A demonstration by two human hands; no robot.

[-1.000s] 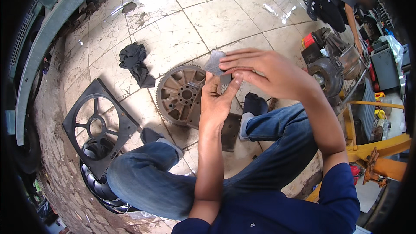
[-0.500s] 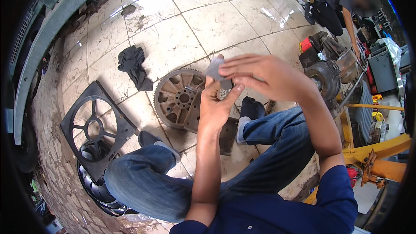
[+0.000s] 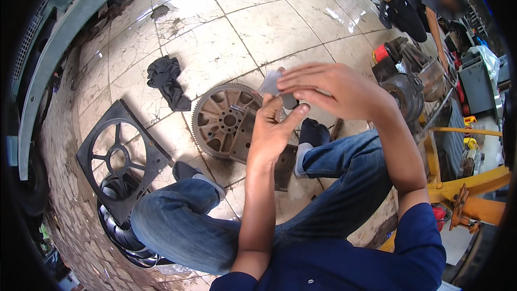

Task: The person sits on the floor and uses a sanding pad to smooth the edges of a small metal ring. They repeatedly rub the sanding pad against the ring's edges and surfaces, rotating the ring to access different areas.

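Note:
My left hand [image 3: 270, 132] is closed round a small flat grey piece [image 3: 271, 82], thumb on the near side. A darker grey part [image 3: 290, 101] shows beside it, between thumb and right fingers; I cannot tell whether the two are one thing. Over the piece lies my right hand [image 3: 334, 90], fingers stretched out and slightly smeared, covering part of it. Below my hands, a toothed flywheel [image 3: 215, 109] lies on the tiles, partly under a dark metal plate [image 3: 257, 145] with holes, between my feet.
On the left lie a black fan shroud [image 3: 153, 156], a black fan [image 3: 121, 237] and a crumpled black cloth [image 3: 166, 81]. At the right are greasy machine parts [image 3: 401, 94], a red can [image 3: 380, 54] and a yellow metal frame [image 3: 474, 188]. Another person [image 3: 414, 8] crouches at the far right.
Both hands and the grey piece have shifted slightly, the piece a little to the right. My right fingers stay over it. The flywheel, shroud and cloth stay in place.

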